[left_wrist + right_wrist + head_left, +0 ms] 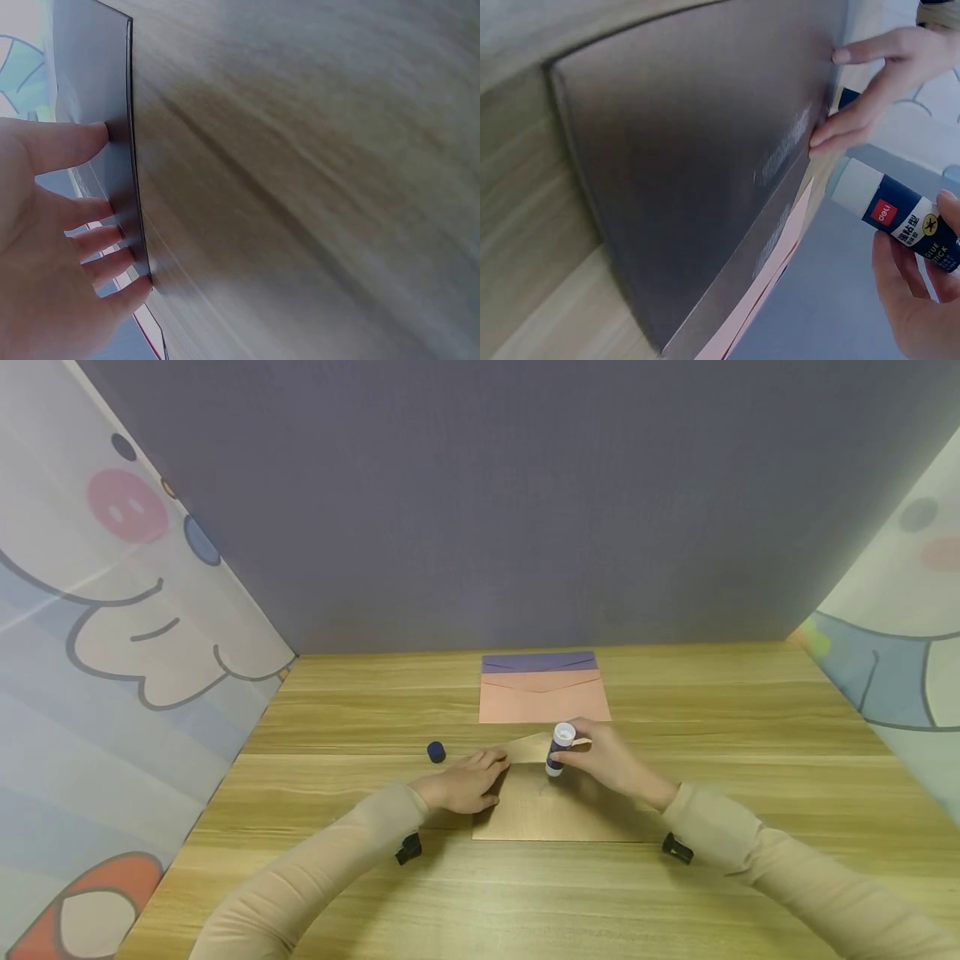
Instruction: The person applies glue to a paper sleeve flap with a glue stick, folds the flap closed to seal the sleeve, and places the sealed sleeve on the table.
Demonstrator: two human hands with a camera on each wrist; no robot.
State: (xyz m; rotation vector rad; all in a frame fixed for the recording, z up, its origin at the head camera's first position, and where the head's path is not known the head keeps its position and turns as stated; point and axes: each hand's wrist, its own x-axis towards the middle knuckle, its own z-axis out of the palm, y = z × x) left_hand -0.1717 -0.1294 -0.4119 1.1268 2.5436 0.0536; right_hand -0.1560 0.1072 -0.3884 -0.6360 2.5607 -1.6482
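Note:
A gold-brown envelope (555, 817) lies on the table, its flap (527, 748) folded open on the far side. My left hand (468, 783) rests on the envelope's left edge; the left wrist view shows its thumb (71, 144) and fingers spread along that edge. A glue stick (559, 748) with a navy and white label is pinched in my right hand (609, 762), over the envelope near the flap fold. The right wrist view shows the glue stick (900, 214) uncapped and apart from the paper. Whitish glue smears (784, 146) mark the envelope's body and flap.
The dark blue cap (437, 752) stands on the table left of the envelope. Behind the work lie a pink envelope (543, 700) and a purple envelope (536, 662). A grey panel (540, 510) rises at the table's back edge, with cartoon-printed curtains (112, 610) at the sides.

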